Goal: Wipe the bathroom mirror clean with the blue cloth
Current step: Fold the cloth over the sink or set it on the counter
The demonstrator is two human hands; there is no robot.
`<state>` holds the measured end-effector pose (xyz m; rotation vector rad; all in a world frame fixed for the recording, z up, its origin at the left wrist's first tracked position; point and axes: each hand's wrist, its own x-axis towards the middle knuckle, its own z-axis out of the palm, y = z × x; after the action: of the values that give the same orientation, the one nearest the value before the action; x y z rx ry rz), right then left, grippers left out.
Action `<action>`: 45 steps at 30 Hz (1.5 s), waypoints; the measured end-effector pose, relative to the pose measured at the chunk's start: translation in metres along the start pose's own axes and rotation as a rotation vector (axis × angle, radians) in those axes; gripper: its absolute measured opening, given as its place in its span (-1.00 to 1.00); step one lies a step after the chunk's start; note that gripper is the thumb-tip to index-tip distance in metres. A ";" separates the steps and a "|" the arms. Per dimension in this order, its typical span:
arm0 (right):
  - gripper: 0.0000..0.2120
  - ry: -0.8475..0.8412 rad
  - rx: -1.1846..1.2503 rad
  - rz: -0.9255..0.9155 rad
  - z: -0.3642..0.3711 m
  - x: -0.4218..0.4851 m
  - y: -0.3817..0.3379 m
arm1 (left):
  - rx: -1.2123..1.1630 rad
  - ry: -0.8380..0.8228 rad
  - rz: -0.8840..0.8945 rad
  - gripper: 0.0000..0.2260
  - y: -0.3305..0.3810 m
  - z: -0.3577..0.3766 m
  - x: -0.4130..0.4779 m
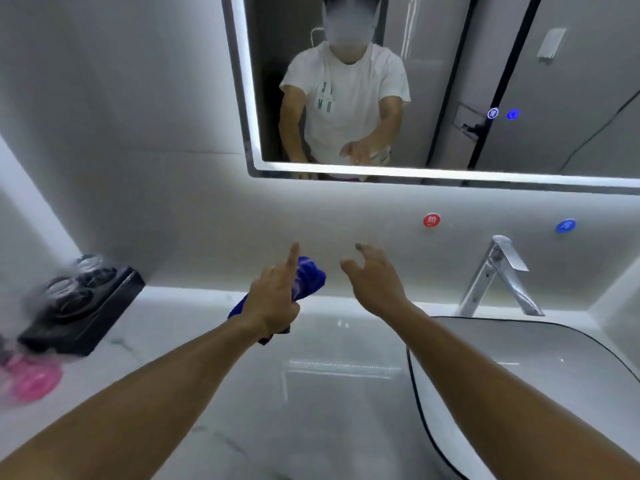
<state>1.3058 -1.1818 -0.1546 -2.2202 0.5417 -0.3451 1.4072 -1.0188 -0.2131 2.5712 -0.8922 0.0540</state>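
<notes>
The bunched blue cloth (309, 277) is held above the white counter by my left hand (275, 299); its lower fingers curl round the cloth while the index finger points up. My right hand (375, 278) hovers just right of the cloth with fingers spread and loosely bent, holding nothing. The lit-edged mirror (450, 81) hangs on the wall above both hands and reflects a person in a white T-shirt. Neither hand touches the glass.
A chrome tap (498, 275) stands at the right behind a white basin with a dark rim (519, 358). Red (431, 220) and blue (565, 226) round labels sit on the wall. A black tray with glasses (83, 306) and a pink object (31, 379) lie on the counter's left.
</notes>
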 end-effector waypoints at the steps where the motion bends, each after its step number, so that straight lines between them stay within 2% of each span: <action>1: -0.49 -0.050 0.026 0.061 0.013 -0.007 0.002 | -0.035 0.012 -0.021 -0.02 -0.003 0.001 -0.014; 5: -0.50 -0.121 0.099 0.231 0.055 -0.030 0.005 | -0.091 0.038 -0.012 -0.06 -0.007 -0.004 -0.053; 9: -0.60 -0.222 0.507 0.409 0.082 -0.054 0.000 | -0.163 0.078 0.082 -0.14 0.002 -0.001 -0.082; 12: -0.76 -0.146 0.721 0.385 0.089 -0.065 0.000 | -0.220 0.053 0.186 -0.16 0.008 0.001 -0.096; 14: -0.82 -0.070 0.776 0.345 0.086 -0.069 0.005 | -0.444 -0.007 0.240 -0.15 0.011 0.000 -0.102; 16: -0.75 -0.034 0.800 0.346 0.080 -0.072 0.014 | -0.671 -0.071 0.141 -0.14 0.012 -0.002 -0.106; 18: -0.72 -0.039 0.816 0.346 0.074 -0.073 0.024 | -0.863 -0.159 -0.119 -0.15 0.010 -0.005 -0.106; 20: -0.74 -0.059 0.869 0.358 0.068 -0.073 0.037 | -0.968 -0.334 -0.310 -0.28 0.005 -0.001 -0.101; 22: -0.75 -0.082 0.924 0.376 0.064 -0.070 0.052 | -1.019 -0.502 -0.327 -0.51 0.002 0.013 -0.100; 23: -0.75 -0.091 0.925 0.385 0.063 -0.067 0.059 | -1.060 -0.530 -0.339 -0.59 0.003 0.024 -0.100; 26: -0.70 -0.148 0.851 0.403 0.063 -0.053 0.084 | -1.166 -0.493 -0.457 -0.65 0.010 0.060 -0.094; 30: -0.57 -0.312 0.694 0.444 0.071 -0.031 0.125 | -1.180 -0.476 -0.639 -0.63 0.013 0.110 -0.076; 32: -0.55 -0.321 0.624 0.500 0.080 -0.017 0.148 | -1.136 -0.453 -0.734 -0.64 0.013 0.135 -0.069; 37: -0.51 -0.361 0.491 0.566 0.111 0.012 0.192 | -0.945 -0.420 -0.884 -0.81 0.012 0.186 -0.060; 40: -0.50 -0.384 0.394 0.575 0.129 0.020 0.212 | -0.791 -0.425 -0.891 -0.82 0.008 0.205 -0.057; 45: -0.57 -0.390 0.149 0.551 0.149 0.018 0.235 | -0.486 -0.481 -0.774 -0.75 -0.002 0.220 -0.060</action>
<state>1.3204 -1.2310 -0.4288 -1.8342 0.8439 0.3178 1.3395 -1.0694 -0.4247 2.2981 0.0277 -0.9084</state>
